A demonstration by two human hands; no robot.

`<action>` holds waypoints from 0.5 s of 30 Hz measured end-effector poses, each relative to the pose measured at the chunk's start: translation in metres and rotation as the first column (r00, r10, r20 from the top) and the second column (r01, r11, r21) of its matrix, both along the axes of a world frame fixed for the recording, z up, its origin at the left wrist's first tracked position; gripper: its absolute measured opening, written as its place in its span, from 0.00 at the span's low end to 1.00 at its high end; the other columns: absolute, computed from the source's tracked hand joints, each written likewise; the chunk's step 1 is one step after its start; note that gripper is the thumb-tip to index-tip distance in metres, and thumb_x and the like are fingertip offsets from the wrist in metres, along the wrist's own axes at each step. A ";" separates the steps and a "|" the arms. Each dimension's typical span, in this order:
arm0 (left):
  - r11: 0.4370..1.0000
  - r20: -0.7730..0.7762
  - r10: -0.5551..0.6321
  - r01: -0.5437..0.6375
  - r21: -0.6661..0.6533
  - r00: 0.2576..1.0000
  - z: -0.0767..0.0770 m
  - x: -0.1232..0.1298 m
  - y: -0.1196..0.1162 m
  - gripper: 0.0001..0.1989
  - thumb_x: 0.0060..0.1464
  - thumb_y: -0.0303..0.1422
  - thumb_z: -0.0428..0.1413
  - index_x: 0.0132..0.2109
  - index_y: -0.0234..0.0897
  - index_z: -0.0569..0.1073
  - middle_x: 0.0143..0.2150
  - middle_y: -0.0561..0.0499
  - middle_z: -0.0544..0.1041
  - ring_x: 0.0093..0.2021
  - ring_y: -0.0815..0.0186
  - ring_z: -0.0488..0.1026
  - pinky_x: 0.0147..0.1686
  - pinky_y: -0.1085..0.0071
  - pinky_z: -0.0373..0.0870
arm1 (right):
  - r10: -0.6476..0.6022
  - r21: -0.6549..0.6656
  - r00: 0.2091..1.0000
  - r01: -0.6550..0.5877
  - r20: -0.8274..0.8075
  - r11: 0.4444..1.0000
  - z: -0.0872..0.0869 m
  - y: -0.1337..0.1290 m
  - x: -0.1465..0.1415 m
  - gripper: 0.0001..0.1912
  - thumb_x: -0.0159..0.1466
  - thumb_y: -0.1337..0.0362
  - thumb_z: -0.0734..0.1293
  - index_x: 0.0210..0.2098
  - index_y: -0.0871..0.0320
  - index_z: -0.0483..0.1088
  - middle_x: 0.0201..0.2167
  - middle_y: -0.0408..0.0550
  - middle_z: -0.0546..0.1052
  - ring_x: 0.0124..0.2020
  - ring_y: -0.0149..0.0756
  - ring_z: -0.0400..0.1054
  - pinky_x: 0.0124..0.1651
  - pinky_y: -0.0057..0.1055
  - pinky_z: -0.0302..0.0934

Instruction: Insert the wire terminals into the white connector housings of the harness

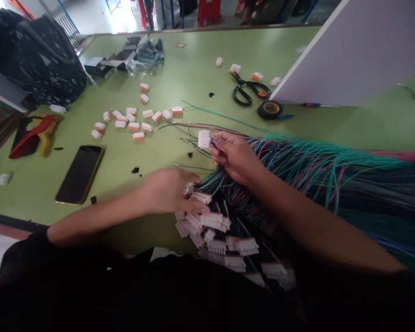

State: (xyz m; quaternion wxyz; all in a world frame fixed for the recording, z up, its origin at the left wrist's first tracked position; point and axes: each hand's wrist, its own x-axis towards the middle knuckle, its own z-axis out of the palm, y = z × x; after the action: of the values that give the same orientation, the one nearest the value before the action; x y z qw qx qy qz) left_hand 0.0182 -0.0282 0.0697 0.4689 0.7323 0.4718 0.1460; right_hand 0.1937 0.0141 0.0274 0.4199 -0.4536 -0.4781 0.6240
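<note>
A white-and-orange plug connector (204,139) juts from the fingertips of my right hand (237,154), which is closed on its wires. My left hand (169,190), blurred by motion, is over the wired connectors (214,220) piled near my body. Its thumb and forefinger are apart around a whitish spot; whether it grips anything I cannot make out. A large bundle of green, pink and dark wires (318,159) runs off to the right beneath my right forearm. Several loose wire ends (185,139) lie left of the held connector.
Loose connectors (133,126) are scattered on the green table (180,76). Left of them lie a phone (80,175) and a red-yellow tool (38,137). Black scissors (244,87) and a tape roll (269,109) lie beside an upright white panel (349,55). A dark patterned bag (38,57) stands back left.
</note>
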 end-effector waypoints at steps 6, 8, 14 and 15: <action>0.932 0.139 0.265 -0.216 -0.292 0.954 -0.022 0.001 0.032 0.15 0.50 0.34 0.53 0.18 0.34 0.66 0.14 0.58 0.54 0.15 0.78 0.47 0.17 0.75 0.39 | 0.069 0.201 0.964 -0.123 0.257 0.972 0.004 -0.006 0.004 0.08 0.61 0.61 0.60 0.26 0.56 0.60 0.17 0.37 0.63 0.20 0.26 0.55 0.27 0.28 0.51; 0.906 0.155 0.317 -0.250 -0.343 0.936 -0.027 0.001 0.040 0.15 0.50 0.33 0.52 0.18 0.34 0.66 0.13 0.59 0.55 0.14 0.78 0.46 0.17 0.75 0.38 | 0.044 0.283 0.921 -0.164 0.388 0.945 0.005 -0.009 0.004 0.07 0.62 0.63 0.59 0.27 0.55 0.61 0.19 0.38 0.65 0.23 0.28 0.58 0.33 0.30 0.54; 0.999 0.070 0.015 -0.013 -0.030 0.997 -0.017 -0.010 0.034 0.14 0.46 0.31 0.55 0.17 0.34 0.63 0.15 0.59 0.54 0.18 0.77 0.50 0.20 0.77 0.45 | 0.132 0.254 0.885 -0.266 0.446 0.930 0.008 -0.009 0.003 0.07 0.60 0.62 0.60 0.26 0.56 0.62 0.21 0.39 0.66 0.26 0.29 0.59 0.35 0.30 0.54; 0.996 0.021 -0.081 0.081 -0.022 0.997 -0.014 -0.013 0.031 0.14 0.45 0.32 0.56 0.17 0.33 0.64 0.15 0.59 0.55 0.18 0.77 0.51 0.20 0.77 0.47 | 0.173 0.230 0.889 -0.290 0.424 0.929 0.008 -0.008 0.003 0.08 0.60 0.61 0.61 0.26 0.56 0.63 0.21 0.39 0.66 0.26 0.29 0.59 0.35 0.30 0.54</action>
State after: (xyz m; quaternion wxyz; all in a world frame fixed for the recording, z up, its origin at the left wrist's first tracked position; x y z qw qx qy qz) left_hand 0.0051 0.0029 0.0556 0.4877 0.7438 0.4386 0.1287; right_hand 0.1970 0.0061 0.0351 0.2974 -0.4436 -0.6895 0.4892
